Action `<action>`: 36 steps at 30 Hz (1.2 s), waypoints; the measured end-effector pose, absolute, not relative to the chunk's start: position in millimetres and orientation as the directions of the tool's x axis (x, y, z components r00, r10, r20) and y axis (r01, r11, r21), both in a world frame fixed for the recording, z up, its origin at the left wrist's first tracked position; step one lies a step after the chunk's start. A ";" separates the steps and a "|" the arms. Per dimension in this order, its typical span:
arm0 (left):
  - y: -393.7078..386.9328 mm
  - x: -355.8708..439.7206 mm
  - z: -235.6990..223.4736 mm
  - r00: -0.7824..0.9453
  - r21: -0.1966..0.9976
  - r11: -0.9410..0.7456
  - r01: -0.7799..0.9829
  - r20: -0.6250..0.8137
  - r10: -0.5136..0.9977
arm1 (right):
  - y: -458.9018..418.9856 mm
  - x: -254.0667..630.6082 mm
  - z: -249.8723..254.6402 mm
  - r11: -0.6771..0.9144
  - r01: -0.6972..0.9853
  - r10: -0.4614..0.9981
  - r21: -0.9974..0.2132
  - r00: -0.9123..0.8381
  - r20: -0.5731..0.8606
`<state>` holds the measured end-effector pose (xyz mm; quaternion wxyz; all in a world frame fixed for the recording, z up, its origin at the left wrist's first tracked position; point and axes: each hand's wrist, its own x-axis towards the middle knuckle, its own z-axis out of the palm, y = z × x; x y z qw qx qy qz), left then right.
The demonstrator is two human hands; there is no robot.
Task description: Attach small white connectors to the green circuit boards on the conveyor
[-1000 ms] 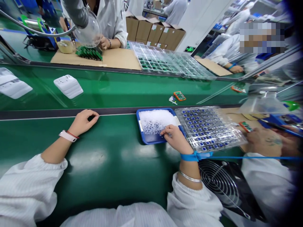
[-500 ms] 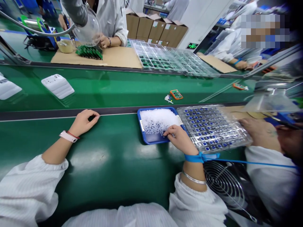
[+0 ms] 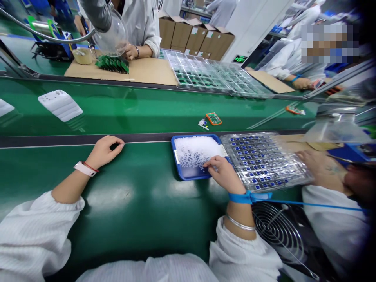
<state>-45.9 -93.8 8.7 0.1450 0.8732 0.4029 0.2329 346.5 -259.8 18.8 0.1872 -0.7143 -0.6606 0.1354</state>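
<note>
My left hand [image 3: 104, 150] rests at the far edge of the green tabletop [image 3: 141, 207], thumb and forefinger pinched together. Whatever may be between those fingertips is too small to make out. A blue tray [image 3: 192, 175] with a heap of tiny white pieces [image 3: 198, 145] lies right of centre. Over its near right corner is my right hand [image 3: 221, 171], fingers curled and closed at the loose pieces; what they pinch cannot be told. Beside this hand lies a clear plastic tray [image 3: 264, 158] with rows of small blue-and-black parts.
Beyond the table edge runs a green belt [image 3: 141, 107] carrying white moulded pieces [image 3: 61, 105] and an orange-edged circuit board [image 3: 214, 118]. At right are a co-worker's hand [image 3: 320, 166] and a round fan grille [image 3: 277, 227]. A blue wrist cord [image 3: 311, 204] stretches rightward from my right wrist.
The white moulded pieces and the orange-edged board have shifted left along the belt. Both my hands stay nearly where they were. The co-worker's hand at right has moved slightly.
</note>
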 end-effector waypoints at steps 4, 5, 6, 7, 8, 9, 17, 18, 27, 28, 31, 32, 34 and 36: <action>-94.0 -46.0 8.7 0.566 0.443 -0.631 0.638 0.287 0.773 | -260.4 346.2 20.4 -0.064 0.891 0.996 -0.449 0.089 0.034; -93.9 -46.1 8.6 0.566 0.443 -0.629 0.639 0.284 0.774 | -260.9 346.7 21.3 -0.064 0.892 0.995 -0.447 0.091 0.039; -93.9 -46.1 8.5 0.565 0.442 -0.628 0.640 0.283 0.775 | -261.7 347.1 22.3 -0.063 0.893 0.995 -0.446 0.093 0.046; -93.8 -46.2 8.4 0.565 0.442 -0.628 0.641 0.282 0.776 | -262.5 347.6 23.2 -0.061 0.894 0.994 -0.444 0.093 0.050; -93.7 -46.1 8.3 0.563 0.442 -0.626 0.643 0.282 0.777 | -263.2 347.9 23.8 -0.060 0.894 0.995 -0.444 0.090 0.048; -93.7 -46.1 8.2 0.562 0.443 -0.625 0.643 0.282 0.778 | -263.9 348.0 24.1 -0.057 0.893 0.996 -0.446 0.082 0.037; -93.7 -46.0 7.8 0.559 0.447 -0.616 0.648 0.270 0.784 | -265.2 349.2 16.5 -0.077 0.892 0.996 -0.446 0.090 0.007; -93.6 -46.1 7.7 0.559 0.447 -0.615 0.650 0.269 0.785 | -265.1 350.1 15.7 -0.077 0.895 0.995 -0.439 0.095 0.020; -93.4 -45.5 7.3 0.562 0.446 -0.622 0.643 0.276 0.779 | -263.4 354.3 13.9 -0.090 0.915 0.992 -0.392 0.118 0.048; -93.4 -45.5 7.1 0.564 0.445 -0.624 0.643 0.276 0.778 | -263.2 354.2 13.8 -0.091 0.917 0.991 -0.390 0.120 0.051; -93.2 -45.9 6.5 0.566 0.446 -0.627 0.638 0.280 0.775 | -262.9 354.0 13.1 -0.078 0.921 0.989 -0.383 0.121 0.089; -93.1 -46.1 6.3 0.566 0.446 -0.629 0.637 0.283 0.774 | -262.7 354.0 12.5 -0.069 0.921 0.986 -0.382 0.121 0.113; -93.0 -46.5 6.0 0.567 0.446 -0.630 0.636 0.285 0.773 | -262.3 354.1 11.2 -0.053 0.921 0.980 -0.387 0.122 0.157; -92.9 -46.7 5.8 0.567 0.446 -0.628 0.638 0.280 0.775 | -261.7 353.6 9.8 -0.044 0.918 0.976 -0.395 0.124 0.179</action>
